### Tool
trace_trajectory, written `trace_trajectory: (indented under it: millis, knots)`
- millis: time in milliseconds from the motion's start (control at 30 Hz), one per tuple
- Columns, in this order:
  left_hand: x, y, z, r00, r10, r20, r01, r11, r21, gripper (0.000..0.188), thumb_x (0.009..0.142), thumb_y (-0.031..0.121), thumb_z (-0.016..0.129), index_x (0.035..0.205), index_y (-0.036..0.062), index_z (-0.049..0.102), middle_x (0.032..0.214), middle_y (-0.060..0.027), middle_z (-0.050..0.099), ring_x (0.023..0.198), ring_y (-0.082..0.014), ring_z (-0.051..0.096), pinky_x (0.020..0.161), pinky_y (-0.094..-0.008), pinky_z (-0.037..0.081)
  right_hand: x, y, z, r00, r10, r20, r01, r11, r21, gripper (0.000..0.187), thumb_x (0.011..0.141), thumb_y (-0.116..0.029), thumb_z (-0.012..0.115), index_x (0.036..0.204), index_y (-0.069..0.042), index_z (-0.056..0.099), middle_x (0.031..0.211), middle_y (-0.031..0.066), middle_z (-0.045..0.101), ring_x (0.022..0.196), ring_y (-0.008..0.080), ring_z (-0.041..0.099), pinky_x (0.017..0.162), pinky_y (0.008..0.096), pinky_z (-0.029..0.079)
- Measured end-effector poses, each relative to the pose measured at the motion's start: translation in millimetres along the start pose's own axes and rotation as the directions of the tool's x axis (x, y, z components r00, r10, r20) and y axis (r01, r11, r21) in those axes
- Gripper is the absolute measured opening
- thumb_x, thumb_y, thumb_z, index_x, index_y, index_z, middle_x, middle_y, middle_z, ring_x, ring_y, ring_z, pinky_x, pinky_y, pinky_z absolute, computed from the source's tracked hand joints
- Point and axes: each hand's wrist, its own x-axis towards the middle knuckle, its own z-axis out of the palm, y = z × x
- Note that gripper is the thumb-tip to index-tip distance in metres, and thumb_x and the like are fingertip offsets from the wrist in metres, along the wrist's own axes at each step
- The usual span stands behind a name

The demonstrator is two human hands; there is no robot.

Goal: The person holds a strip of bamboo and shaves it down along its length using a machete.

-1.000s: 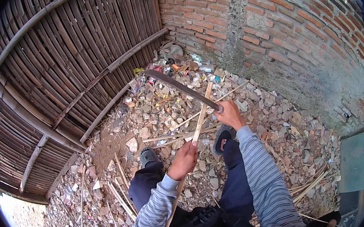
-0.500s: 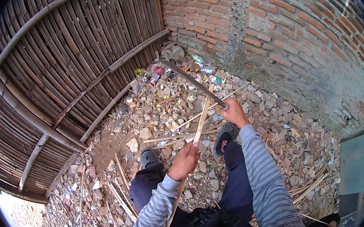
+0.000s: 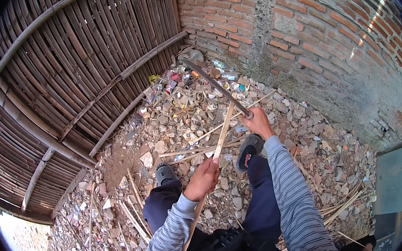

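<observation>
My left hand (image 3: 202,178) is closed around a long, pale bamboo strip (image 3: 222,137). The strip slants from near my waist up to the right, its far end in front of my feet. In my right hand (image 3: 259,124) is the handle of a machete (image 3: 216,86), with the long dark blade pointing away to the upper left. The blade crosses at the far end of the strip; whether it touches or passes just above, I cannot tell. Below them on the rubble lie thin bamboo strips (image 3: 199,151), just ahead of my shoes.
A wall of dark bamboo slats (image 3: 90,54) stands on the left, a brick wall (image 3: 309,35) ahead and right. Stones and litter (image 3: 178,98) cover the ground. More strips lie in bundles at left (image 3: 135,218) and right (image 3: 343,207). A greenish panel (image 3: 398,178) stands at lower right.
The machete blade has turned slightly in my right hand, its edge angle now different and its tip a little farther away. My left hand and the bamboo strip have hardly moved.
</observation>
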Motion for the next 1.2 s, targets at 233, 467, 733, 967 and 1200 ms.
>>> trace_trajectory:
  millis: [233, 467, 733, 967, 1200]
  knots:
    - [3, -6, 6, 0.997, 0.035, -0.063, -0.029, 0.996, 0.081, 0.032, 0.116, 0.037, 0.043, 0.098, 0.0120, 0.050, 0.064, 0.0052, 0.040, 0.043, -0.0063, 0.032, 0.039, -0.0253, 0.026, -4, 22, 16, 0.979, 0.191, -0.065, -0.181, 0.974, 0.138, 0.028, 0.082, -0.023, 0.077, 0.083, 0.005, 0.071, 0.070, 0.0168, 0.069, 0.065, 0.0288, 0.067, 0.067, 0.0429, 0.051]
    - [6, 1, -1, 0.972, 0.164, -0.170, -0.153, 0.985, 0.075, 0.034, 0.115, 0.034, 0.045, 0.121, 0.0032, 0.059, 0.064, 0.0036, 0.046, 0.043, -0.0063, 0.037, 0.040, -0.0254, 0.032, -21, -20, 11, 0.966, 0.183, 0.182, -0.254, 0.804, 0.538, 0.036, 0.092, -0.035, 0.075, 0.093, 0.000, 0.069, 0.063, -0.0001, 0.057, 0.056, 0.0097, 0.050, 0.054, 0.0350, 0.040]
    - [21, -10, -8, 0.943, 0.271, -0.195, -0.222, 0.945, 0.242, 0.037, 0.115, 0.032, 0.046, 0.107, 0.0017, 0.066, 0.068, 0.0052, 0.049, 0.050, -0.0040, 0.039, 0.045, -0.0241, 0.033, -35, -52, 8, 0.987, -0.117, 0.109, 0.074, 0.937, 0.340, 0.059, 0.099, -0.057, 0.066, 0.100, 0.001, 0.073, 0.054, -0.0002, 0.048, 0.047, 0.0138, 0.047, 0.049, 0.0356, 0.037]
    - [28, -27, -19, 0.878, 0.417, -0.235, -0.325, 0.880, 0.347, 0.036, 0.115, 0.031, 0.048, 0.101, 0.0016, 0.065, 0.074, 0.0041, 0.050, 0.065, -0.0055, 0.042, 0.058, -0.0249, 0.036, -54, -94, 13, 0.859, -0.450, 0.244, 0.471, 0.881, -0.033, 0.064, 0.092, -0.073, 0.064, 0.084, -0.010, 0.064, 0.057, 0.0083, 0.063, 0.052, 0.0323, 0.066, 0.050, 0.0447, 0.050]
    - [17, -15, -18, 0.880, 0.392, -0.270, -0.258, 0.870, 0.420, 0.026, 0.110, 0.019, 0.049, 0.102, 0.0004, 0.065, 0.080, -0.0019, 0.056, 0.073, -0.0131, 0.050, 0.068, -0.0322, 0.042, -55, -97, 15, 0.840, -0.424, 0.338, 0.460, 0.888, -0.030, 0.063, 0.094, -0.071, 0.063, 0.082, -0.009, 0.064, 0.056, 0.0087, 0.062, 0.049, 0.0313, 0.065, 0.049, 0.0450, 0.049]
